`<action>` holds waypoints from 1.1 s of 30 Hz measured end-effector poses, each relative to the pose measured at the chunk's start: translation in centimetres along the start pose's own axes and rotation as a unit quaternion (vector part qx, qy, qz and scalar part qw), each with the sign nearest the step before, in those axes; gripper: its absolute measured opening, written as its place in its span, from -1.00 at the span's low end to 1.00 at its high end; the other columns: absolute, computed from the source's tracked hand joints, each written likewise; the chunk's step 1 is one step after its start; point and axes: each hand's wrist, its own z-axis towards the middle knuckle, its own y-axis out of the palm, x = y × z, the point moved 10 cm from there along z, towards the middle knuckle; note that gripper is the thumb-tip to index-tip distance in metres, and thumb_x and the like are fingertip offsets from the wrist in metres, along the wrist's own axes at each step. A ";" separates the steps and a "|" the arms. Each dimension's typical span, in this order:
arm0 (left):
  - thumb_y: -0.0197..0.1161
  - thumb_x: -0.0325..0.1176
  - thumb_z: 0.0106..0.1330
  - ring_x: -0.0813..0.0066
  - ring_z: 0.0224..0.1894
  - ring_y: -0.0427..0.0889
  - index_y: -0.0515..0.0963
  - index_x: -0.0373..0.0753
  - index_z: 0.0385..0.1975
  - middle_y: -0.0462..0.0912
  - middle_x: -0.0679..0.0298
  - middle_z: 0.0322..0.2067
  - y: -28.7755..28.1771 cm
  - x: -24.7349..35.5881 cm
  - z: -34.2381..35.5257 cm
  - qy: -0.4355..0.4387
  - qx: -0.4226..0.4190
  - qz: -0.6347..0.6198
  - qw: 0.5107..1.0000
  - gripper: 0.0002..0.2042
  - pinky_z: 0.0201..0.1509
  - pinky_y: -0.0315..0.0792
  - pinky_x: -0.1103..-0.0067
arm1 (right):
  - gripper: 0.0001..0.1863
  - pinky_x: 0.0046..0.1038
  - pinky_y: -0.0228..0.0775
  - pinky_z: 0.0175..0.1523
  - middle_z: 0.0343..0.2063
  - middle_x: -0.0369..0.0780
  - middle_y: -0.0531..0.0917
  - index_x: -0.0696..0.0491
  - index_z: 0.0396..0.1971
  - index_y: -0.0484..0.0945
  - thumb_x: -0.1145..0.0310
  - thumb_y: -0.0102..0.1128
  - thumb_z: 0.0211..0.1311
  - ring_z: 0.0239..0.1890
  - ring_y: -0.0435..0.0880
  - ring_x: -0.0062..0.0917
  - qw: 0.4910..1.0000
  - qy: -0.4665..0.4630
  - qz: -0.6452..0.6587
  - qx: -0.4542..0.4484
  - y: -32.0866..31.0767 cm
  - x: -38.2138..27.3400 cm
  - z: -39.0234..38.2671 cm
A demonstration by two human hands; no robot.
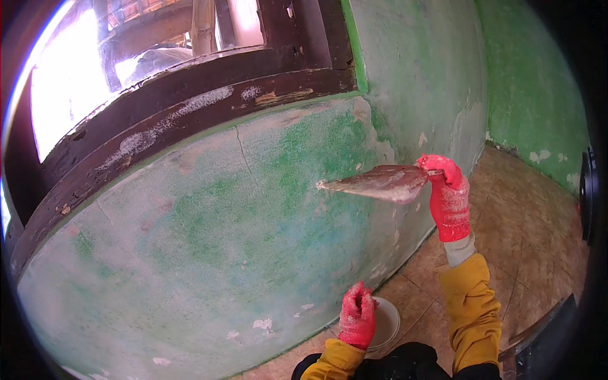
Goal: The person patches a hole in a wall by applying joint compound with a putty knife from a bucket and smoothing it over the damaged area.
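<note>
My right hand (448,190), in a red glove dusted with pale powder, grips a pointed trowel (383,182) by its handle. Its brown-stained blade is held nearly level, the tip toward the left with a whitish lump on it. That tip is at or close to the patchy green wall (253,209); whether it touches, I cannot tell. Lower down, my left hand (358,316), also red-gloved, has its fingers curled closed; what they hold, if anything, is hidden. Just beside and partly behind it is a round white bucket (394,324), its inside pale.
A dark wooden window frame (209,104), flaking and smeared white, runs across the upper left. Brown floor tiles (506,215) meet the wall's foot at right. A second green wall (538,95) stands at the far right, near a dark round object (589,196). A dark slanted object (538,335) is lower right.
</note>
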 end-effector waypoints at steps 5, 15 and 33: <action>0.03 -0.44 0.30 0.55 -0.43 0.51 0.26 -0.35 0.01 0.51 0.20 -0.28 0.1 0.1 0.0 -0.007 -0.001 -0.006 1.000 -0.69 -0.31 0.45 0.64 | -0.85 -0.55 0.38 -0.30 -0.35 -0.22 0.57 0.14 -0.28 0.48 0.56 -0.05 0.17 -0.41 0.56 -0.55 0.996 0.040 0.082 -0.002 0.3 0.6 1.8; 0.03 -0.41 0.30 0.53 -0.41 0.53 0.26 -0.36 0.01 0.51 0.20 -0.29 0.2 -0.3 0.0 -0.024 0.000 -0.011 1.000 -0.69 -0.28 0.45 0.62 | -0.86 -0.57 0.32 -0.44 -0.56 -0.29 0.52 0.13 -0.27 0.47 0.46 -0.05 0.22 -0.57 0.48 -0.61 0.965 0.247 0.083 -0.008 1.5 4.8 3.6; 0.02 -0.44 0.30 0.54 -0.40 0.51 0.25 -0.35 0.03 0.51 0.20 -0.28 0.4 0.0 -0.1 -0.019 -0.004 -0.006 1.000 -0.68 -0.29 0.44 0.62 | -0.85 -0.58 0.27 -0.52 -0.60 -0.31 0.47 0.16 -0.30 0.45 0.41 -0.04 0.24 -0.65 0.42 -0.65 0.940 0.338 0.052 -0.005 1.7 9.1 0.9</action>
